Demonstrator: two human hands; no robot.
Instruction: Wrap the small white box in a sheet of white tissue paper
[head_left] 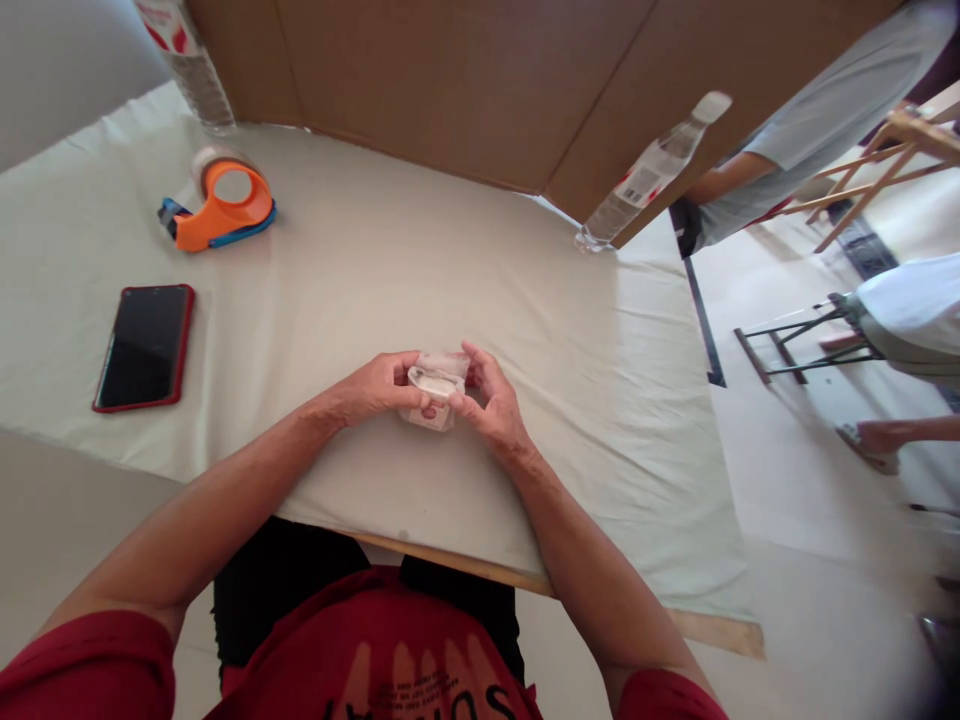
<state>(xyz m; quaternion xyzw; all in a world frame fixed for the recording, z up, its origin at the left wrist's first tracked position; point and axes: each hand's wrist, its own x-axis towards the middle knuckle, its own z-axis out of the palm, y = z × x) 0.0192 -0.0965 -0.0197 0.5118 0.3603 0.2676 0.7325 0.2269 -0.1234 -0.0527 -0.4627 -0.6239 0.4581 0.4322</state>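
In the head view a small whitish packet with a reddish print on its near side is held between my two hands, low over the table's front half. Its upper part looks opened, with a flap standing at the back; what is inside I cannot make out. My left hand grips the packet's left side, thumb along the near face. On the right side, my right hand has its thumb at the near corner and its fingers behind, partly hidden.
A phone in a red case and an orange tape dispenser lie to the left. Water bottles stand at the back left and right, beside a cardboard partition. People and stools are at the right.
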